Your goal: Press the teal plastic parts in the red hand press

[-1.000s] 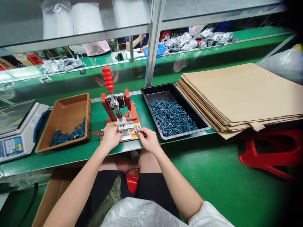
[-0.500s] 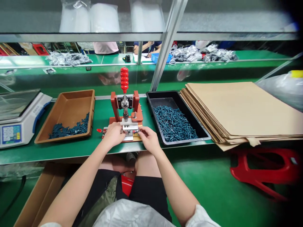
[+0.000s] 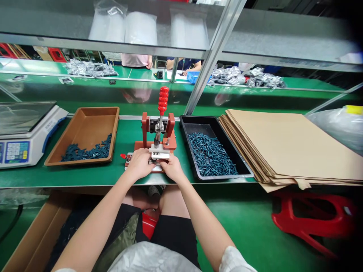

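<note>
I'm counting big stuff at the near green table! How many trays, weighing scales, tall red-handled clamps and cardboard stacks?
Trays: 2, one brown tray and one black tray
Weighing scale: 1
Tall red-handled clamp: 1
Cardboard stack: 1
Total: 5

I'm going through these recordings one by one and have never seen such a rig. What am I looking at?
No robot here: these are a person's bare hands, seen from a single camera worn on the head, looking forward and down. The left hand and right hand work close together at the base of a clamp fixture with a red handle; whether they hold anything small is hidden. On the green bench, a brown tray of dark teal pieces stands left; a black tray of thin teal pieces stands right, beside stacked brown sheets.
</note>
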The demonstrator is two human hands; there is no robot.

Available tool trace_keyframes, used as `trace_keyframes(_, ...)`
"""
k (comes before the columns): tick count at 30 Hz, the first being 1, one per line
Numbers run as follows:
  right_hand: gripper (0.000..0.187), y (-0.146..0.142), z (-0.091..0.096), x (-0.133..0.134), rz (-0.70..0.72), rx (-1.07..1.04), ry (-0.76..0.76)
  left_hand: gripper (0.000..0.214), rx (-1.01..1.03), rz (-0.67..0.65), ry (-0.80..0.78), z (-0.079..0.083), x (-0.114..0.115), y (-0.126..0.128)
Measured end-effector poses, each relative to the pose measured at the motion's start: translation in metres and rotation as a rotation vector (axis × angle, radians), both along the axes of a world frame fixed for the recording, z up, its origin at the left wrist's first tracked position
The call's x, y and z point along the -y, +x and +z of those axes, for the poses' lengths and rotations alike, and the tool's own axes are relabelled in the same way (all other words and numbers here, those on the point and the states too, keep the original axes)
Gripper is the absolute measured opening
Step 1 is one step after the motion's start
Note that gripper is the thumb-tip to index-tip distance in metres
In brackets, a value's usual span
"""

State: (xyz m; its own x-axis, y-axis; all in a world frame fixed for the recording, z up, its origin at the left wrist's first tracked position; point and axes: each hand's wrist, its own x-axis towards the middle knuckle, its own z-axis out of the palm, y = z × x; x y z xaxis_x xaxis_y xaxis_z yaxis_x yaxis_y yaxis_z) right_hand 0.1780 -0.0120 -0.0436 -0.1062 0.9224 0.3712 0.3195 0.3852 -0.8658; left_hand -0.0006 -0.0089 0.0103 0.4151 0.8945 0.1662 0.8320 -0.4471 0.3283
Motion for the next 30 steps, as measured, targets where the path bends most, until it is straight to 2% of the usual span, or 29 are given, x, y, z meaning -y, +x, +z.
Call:
trace_keyframes(5,0.02,-0.003,0.001,0.004,-0.03,-0.027,0.024,0.018,0.076,0.001,0.073,-0.007,0.007,-0.002)
trace_keyframes(13,0.024,-0.003,0.001,0.002,-0.038,0.035,0.046,0.021,0.087,-0.033,0.062,-0.011,0.004,-0.004)
trace_keyframes(19,0.015,0.0,0.006,0.005,0.073,0.067,0.003,0.024,-0.028,-0.188,0.056,-0.004,-0.002,-0.013)
trace_keyframes(21,0.015,-0.001,0.006,0.007,0.06,0.083,-0.01,0.025,-0.094,-0.212,0.04,0.0,-0.005,-0.015)
trace_keyframes(25,0.022,-0.004,0.003,0.009,-0.032,0.13,0.057,0.024,-0.109,-0.159,0.025,0.001,-0.005,-0.012)
trace_keyframes(30,0.024,-0.011,-0.003,0.014,-0.06,0.22,0.135,0.022,-0.023,-0.084,0.059,-0.003,0.001,-0.007)
